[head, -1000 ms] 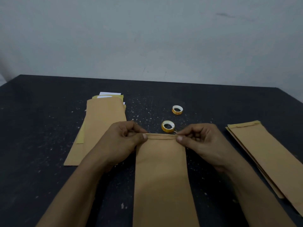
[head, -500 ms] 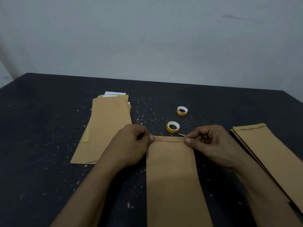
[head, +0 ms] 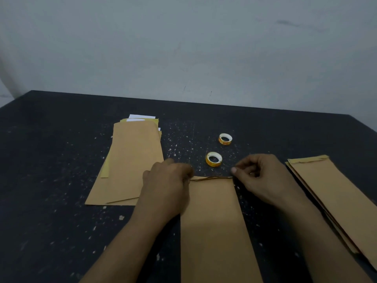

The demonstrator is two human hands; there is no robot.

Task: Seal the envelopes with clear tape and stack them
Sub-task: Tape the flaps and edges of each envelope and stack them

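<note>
My L hand (head: 168, 181) & R hand (head: 264, 176) are pinching top corners of envelope (head: 214, 221); sealing underway, R stack (head: 328, 193) seemingly done, L pile (head: 133, 160) waiting.

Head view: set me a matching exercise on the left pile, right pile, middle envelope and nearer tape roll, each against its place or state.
Things:
1. left pile
2. right pile
3. middle envelope
4. nearer roll

Places or states:
a. far corners held by the left hand and right hand
b. white paper peeks out at its far end
c. lies flat just beyond the far edge of thing 3
d. runs off the picture's right edge

Pairs: 1-b, 2-d, 3-a, 4-c
</note>
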